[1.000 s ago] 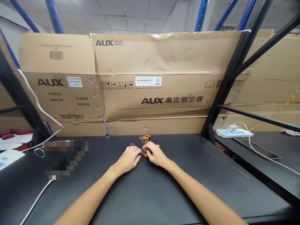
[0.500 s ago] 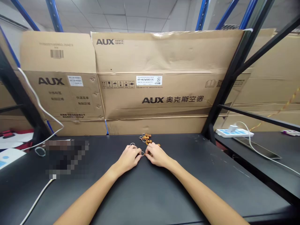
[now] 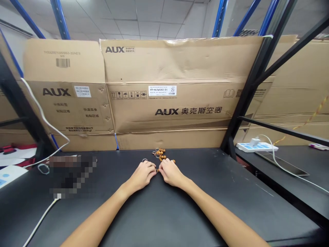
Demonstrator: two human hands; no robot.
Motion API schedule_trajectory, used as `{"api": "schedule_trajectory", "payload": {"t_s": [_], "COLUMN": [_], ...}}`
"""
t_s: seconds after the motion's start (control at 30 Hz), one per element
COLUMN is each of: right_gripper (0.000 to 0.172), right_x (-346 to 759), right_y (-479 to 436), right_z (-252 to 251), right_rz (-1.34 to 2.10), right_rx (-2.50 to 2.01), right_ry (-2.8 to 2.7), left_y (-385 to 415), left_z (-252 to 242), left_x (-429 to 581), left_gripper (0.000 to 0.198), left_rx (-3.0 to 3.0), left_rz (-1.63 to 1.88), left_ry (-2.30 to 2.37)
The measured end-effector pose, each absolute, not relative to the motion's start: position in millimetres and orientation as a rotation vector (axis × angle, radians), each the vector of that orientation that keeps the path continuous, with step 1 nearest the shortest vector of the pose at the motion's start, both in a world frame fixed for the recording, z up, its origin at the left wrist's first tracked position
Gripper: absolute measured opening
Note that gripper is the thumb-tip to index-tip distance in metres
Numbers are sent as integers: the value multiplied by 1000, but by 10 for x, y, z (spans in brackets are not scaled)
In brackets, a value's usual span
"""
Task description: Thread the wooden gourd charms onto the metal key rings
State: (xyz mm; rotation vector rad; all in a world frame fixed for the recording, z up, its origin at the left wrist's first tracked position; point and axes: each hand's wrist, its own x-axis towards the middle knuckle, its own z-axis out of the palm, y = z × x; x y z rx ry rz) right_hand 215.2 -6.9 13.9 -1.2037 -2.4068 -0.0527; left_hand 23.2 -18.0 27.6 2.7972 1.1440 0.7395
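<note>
Low over the black tabletop, both hands meet at a small keychain (image 3: 157,170) with a metal ring and an orange cord; most of it is hidden by fingers. My left hand (image 3: 143,174) pinches it at the ring. On the other side, my right hand (image 3: 170,172) is closed on the cord part. Just beyond the hands lies a small pile of keychains (image 3: 160,153) with round brown wooden beads and metal rings. Another metal ring (image 3: 144,160) peeks out behind the left fingers. A brown bead (image 3: 174,161) shows past the right knuckles.
Cardboard boxes (image 3: 167,118) form a wall along the back of the black table (image 3: 159,212). A pixelated dark object (image 3: 72,173) and a white cable (image 3: 42,216) lie at left. Right of a black post (image 3: 232,137) are a power strip (image 3: 257,147) and a dark flat device (image 3: 282,163).
The ring between the hands shows less now, more covered by the fingers, with a bit of orange cord visible. Both hands stay in nearly the same place. The camera view has shifted slightly.
</note>
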Motion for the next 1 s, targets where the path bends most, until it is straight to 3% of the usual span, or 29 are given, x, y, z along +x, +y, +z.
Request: {"api": "schedule_trajectory", "payload": {"t_s": [0.2, 0.57, 0.83, 1.0], "right_gripper": [9, 11, 8, 12], "right_x": [2132, 2152, 2143, 2124], "right_y": [-90, -110, -95, -92], "right_z": [124, 228, 115, 110], "right_rz": [75, -114, 153, 125], "right_rx": [-1059, -1254, -1071, -1109], "right_ry": [-2401, -2425, -2351, -2356], "left_y": [-192, -79, -119, -134], "left_z": [266, 274, 223, 234], "left_x": [245, 143, 171, 217], "left_gripper": [18, 17, 25, 23], "left_rx": [2753, 2640, 2664, 2665], "left_rz": [774, 724, 790, 793], "left_ry": [1177, 1047, 1145, 1090]}}
